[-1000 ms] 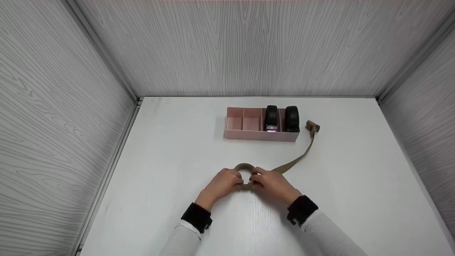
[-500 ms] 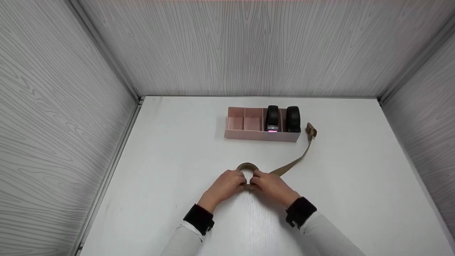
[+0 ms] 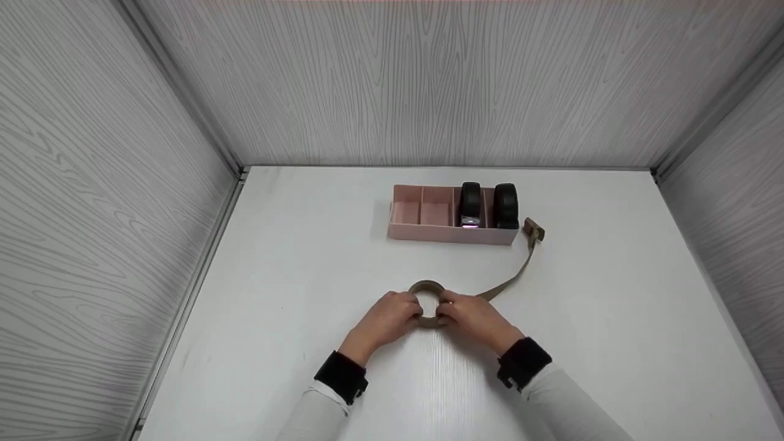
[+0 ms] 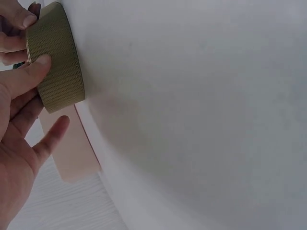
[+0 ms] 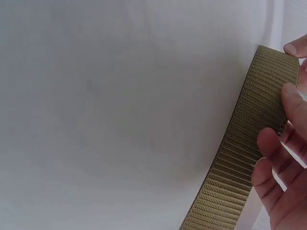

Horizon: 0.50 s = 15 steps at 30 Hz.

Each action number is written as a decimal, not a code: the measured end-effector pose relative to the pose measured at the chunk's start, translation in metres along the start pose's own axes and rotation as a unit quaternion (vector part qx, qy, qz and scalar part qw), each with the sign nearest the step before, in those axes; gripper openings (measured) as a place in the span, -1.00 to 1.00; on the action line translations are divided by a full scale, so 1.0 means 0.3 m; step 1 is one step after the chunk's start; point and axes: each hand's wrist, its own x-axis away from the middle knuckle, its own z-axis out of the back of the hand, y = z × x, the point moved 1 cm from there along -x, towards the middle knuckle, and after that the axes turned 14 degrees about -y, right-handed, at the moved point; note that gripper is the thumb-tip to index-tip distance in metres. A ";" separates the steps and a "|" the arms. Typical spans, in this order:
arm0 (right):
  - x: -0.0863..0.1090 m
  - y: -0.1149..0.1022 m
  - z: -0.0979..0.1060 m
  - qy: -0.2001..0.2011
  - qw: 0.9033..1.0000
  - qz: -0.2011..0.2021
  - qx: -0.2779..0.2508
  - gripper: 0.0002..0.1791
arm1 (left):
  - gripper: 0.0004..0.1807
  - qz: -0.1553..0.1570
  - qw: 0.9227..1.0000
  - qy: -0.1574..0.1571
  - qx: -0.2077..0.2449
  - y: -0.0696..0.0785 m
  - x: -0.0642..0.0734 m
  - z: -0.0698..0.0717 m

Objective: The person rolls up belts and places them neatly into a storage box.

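An olive webbing belt (image 3: 427, 285) is curled into an upright-edged ring on the white table, in front of me. My left hand (image 3: 391, 318) pinches the ring's left side between thumb and fingers. On the opposite side my right hand (image 3: 474, 320) pinches it too. From behind the right hand the belt's loose tail runs back to a brown-toned buckle (image 3: 534, 231). In the left wrist view the ribbed belt (image 4: 60, 62) lies under the left thumb, the little finger held away. The right wrist view shows the belt (image 5: 254, 110) stretching past the right fingers (image 5: 268, 141).
Beyond the hands stands a pink divided box (image 3: 441, 234). Its two right compartments hold a black roll with a shiny metal end (image 3: 470, 202) and another black roll (image 3: 506, 205). The buckle lies close to the box's right end. Grey wood-grain walls (image 3: 422, 86) border the table.
The buckle has slid slightly nearer to the hands and turned, with the tail shortening. My right hand shifts slightly left, then back right. The ring stays between both hands.
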 end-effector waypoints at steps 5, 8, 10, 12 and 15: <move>-0.005 -0.031 -0.014 -0.001 1.000 0.000 0.012 -0.93 | -0.96 -0.013 1.000 0.007 -0.007 0.016 -0.007 0.002; -0.003 -0.036 -0.011 -0.009 1.000 0.001 0.008 -0.92 | -0.96 -0.028 1.000 0.007 -0.007 0.011 -0.009 0.004; 0.000 -0.027 -0.004 -0.013 1.000 -0.002 0.005 -0.90 | -0.96 -0.036 0.999 0.006 -0.008 0.004 -0.009 0.006; 0.005 -0.013 0.002 -0.011 1.000 -0.006 0.001 -0.87 | -0.96 -0.036 0.999 0.004 -0.004 -0.002 -0.008 0.007; 0.010 0.009 0.006 -0.005 1.000 -0.010 -0.003 -0.85 | -0.95 -0.023 1.000 0.002 0.002 -0.008 -0.006 0.006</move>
